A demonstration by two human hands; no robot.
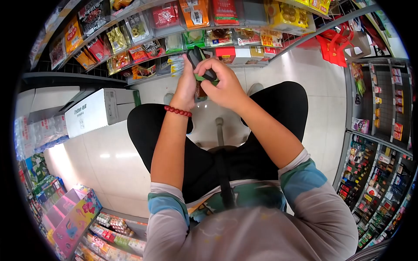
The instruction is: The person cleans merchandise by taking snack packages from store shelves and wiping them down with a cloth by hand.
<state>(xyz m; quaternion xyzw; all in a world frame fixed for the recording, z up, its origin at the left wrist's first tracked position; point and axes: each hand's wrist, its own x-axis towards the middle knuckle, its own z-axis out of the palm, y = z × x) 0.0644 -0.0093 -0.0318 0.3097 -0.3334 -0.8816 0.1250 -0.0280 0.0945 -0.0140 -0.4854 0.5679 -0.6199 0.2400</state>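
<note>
Both hands are in front of me, between my knees and the lower snack shelf. A dark, flat packet with green edges (194, 55) is between them; its exact kind is hard to make out. My left hand (187, 87), with a red bead bracelet (177, 111) at the wrist, is closed along the packet's left side. My right hand (223, 85) is curled, thumb and forefinger pinching the packet from the right. A brownish part (200, 91) shows below, between the two hands. The fingers hide much of the packet.
Shelves of bagged snacks (196, 38) curve across the front. A white carton (93, 114) stands on the left floor, beside plastic-wrapped bottles (41, 135). Red bags (334, 47) hang at the upper right. Racks of small goods (374, 174) line the right, and a pink display box (74, 217) is lower left.
</note>
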